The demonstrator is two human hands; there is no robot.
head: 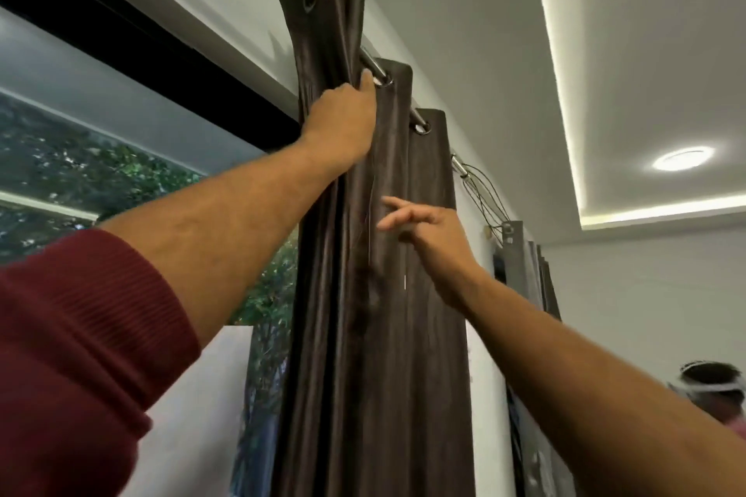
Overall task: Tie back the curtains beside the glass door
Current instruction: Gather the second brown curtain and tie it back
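The left hand (343, 121) is closed on the upper folds of the dark brown curtain (375, 295), just below the rod (369, 58); the right hand (430, 230) is held open, fingers spread, at the fabric lower down. The curtain is gathered beside the glass door (121, 141). No tie-back is seen, so tying is judged still to be done. No writing is legible.

Two hands (343, 121), two curtains (387, 295), perhaps, one rod (373, 63), one ceiling light (682, 158)
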